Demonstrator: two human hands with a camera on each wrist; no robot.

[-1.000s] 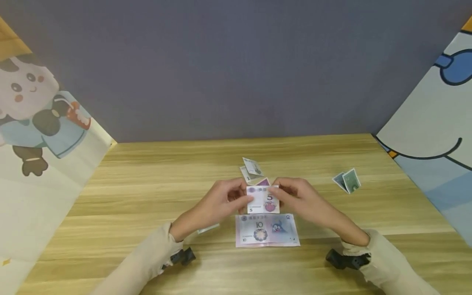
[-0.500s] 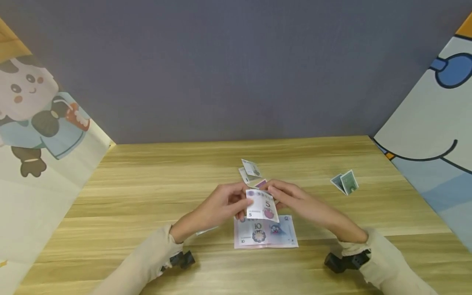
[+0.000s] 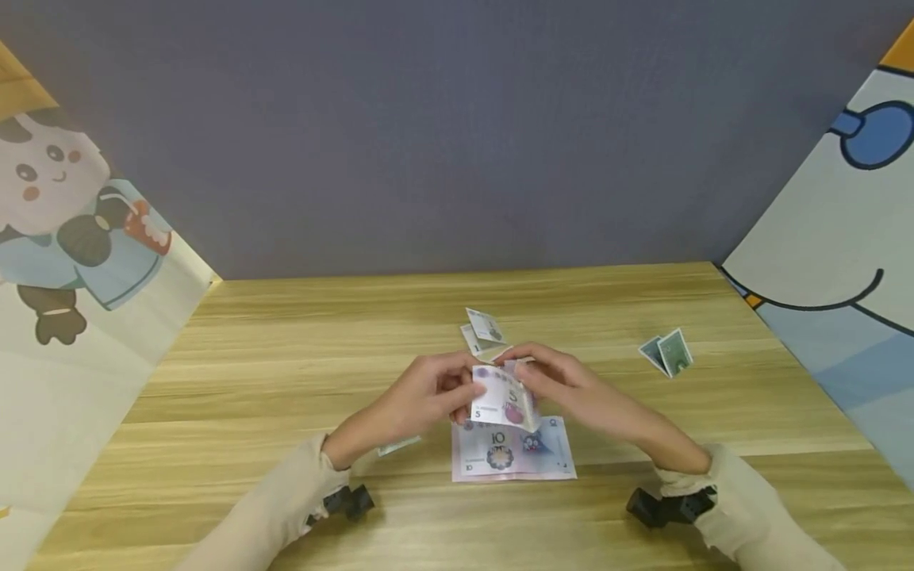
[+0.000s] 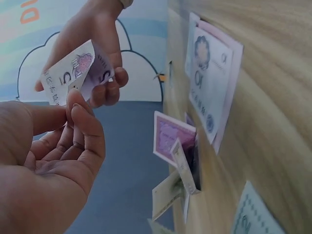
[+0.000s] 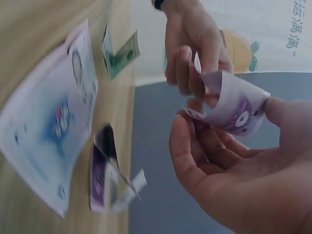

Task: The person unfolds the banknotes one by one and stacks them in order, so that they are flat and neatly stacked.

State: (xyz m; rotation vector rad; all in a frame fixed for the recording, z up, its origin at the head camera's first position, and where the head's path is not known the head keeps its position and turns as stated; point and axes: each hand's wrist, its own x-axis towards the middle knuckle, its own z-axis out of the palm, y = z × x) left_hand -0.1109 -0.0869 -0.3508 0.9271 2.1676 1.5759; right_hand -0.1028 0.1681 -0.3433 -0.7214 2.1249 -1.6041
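Observation:
A white-and-purple play banknote marked 5 (image 3: pixel 491 403) is held up between both hands, its right part bent over in a curve. My left hand (image 3: pixel 421 400) pinches its left edge between thumb and forefinger. At the other side my right hand (image 3: pixel 574 388) holds the curled part, with the thumb against the printed face in the right wrist view (image 5: pixel 239 114). Just below, a larger banknote marked 10 (image 3: pixel 500 460) lies on the wooden table on top of a pinkish sheet. Part of the 5 banknote's back is hidden by fingers.
Behind the hands stand folded pale notes (image 3: pixel 485 327), next to a purple note (image 4: pixel 170 136). Folded green notes (image 3: pixel 673 353) are at the right. A small pale note (image 3: pixel 400 446) lies by the left wrist. A grey panel (image 3: pixel 457 143) borders the table's back.
The 5 banknote was flat and facing up between both hands; it has tilted and its right part has curled over. The right hand's fingers have shifted along it.

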